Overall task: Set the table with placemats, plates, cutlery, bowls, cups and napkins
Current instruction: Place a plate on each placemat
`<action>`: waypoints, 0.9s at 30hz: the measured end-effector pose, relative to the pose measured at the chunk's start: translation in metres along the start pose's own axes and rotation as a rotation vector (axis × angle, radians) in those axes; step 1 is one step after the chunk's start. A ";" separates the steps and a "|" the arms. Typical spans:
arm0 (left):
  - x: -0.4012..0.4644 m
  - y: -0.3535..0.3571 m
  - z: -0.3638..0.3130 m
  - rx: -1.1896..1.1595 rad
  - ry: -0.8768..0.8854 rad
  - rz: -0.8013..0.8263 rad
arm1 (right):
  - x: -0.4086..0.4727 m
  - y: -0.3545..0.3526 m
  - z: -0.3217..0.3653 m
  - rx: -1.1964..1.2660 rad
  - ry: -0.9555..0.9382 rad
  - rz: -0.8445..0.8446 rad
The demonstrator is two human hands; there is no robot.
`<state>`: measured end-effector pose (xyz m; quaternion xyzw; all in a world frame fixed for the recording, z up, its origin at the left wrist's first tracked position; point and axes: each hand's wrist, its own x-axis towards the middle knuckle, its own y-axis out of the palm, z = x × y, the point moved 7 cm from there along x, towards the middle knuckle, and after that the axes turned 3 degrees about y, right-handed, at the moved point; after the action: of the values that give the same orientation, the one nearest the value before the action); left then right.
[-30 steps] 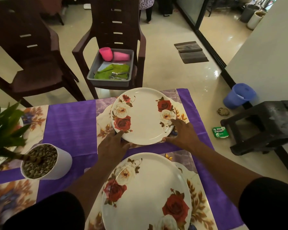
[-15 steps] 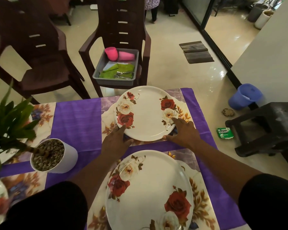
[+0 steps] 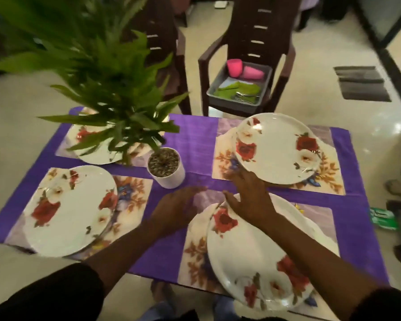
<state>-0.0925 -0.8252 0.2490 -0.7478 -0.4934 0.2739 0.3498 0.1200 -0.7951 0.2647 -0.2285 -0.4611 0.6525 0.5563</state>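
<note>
On floral placemats [image 3: 324, 172], four rose plates [image 3: 276, 149] flat, hands [image 3: 248, 200] empty above

Four rose plates sit on floral placemats over the purple cloth [image 3: 195, 140]: far right plate [image 3: 276, 149], near right plate [image 3: 259, 256], near left plate [image 3: 70, 209], far left plate [image 3: 95, 147] half hidden behind the potted plant [image 3: 166, 166]. Both hands hover mid-frame, empty, fingers spread: left hand [image 3: 176, 209], right hand [image 3: 250, 198]. Upper right, a grey tray [image 3: 259, 98] on a chair [image 3: 264, 24] holds pink cups [image 3: 243, 69].
</note>
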 end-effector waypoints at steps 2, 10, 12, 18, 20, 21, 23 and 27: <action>-0.039 -0.025 0.026 0.059 0.021 -0.022 | 0.002 0.021 0.056 0.116 -0.171 0.039; -0.125 -0.134 0.153 0.317 -0.125 -0.229 | 0.029 0.123 0.201 0.131 -0.265 0.399; -0.145 -0.164 0.194 0.291 -0.253 -0.266 | 0.038 0.153 0.226 0.083 -0.204 0.516; -0.222 -0.244 0.327 0.245 -0.839 -0.269 | 0.055 0.220 0.292 0.189 0.100 0.573; -0.240 -0.251 0.356 0.156 -0.877 -0.172 | 0.054 0.242 0.297 0.233 0.301 0.534; -0.246 -0.253 0.367 0.122 -0.876 -0.128 | 0.052 0.252 0.297 0.265 0.397 0.509; -0.261 -0.251 0.385 0.128 -0.886 -0.038 | 0.045 0.267 0.298 0.308 0.549 0.472; -0.279 -0.256 0.413 0.215 -0.926 -0.028 | 0.039 0.288 0.308 0.206 0.629 0.506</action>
<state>-0.6455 -0.9117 0.2204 -0.5001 -0.5762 0.6231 0.1721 -0.2890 -0.8532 0.1713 -0.4658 -0.1305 0.7098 0.5120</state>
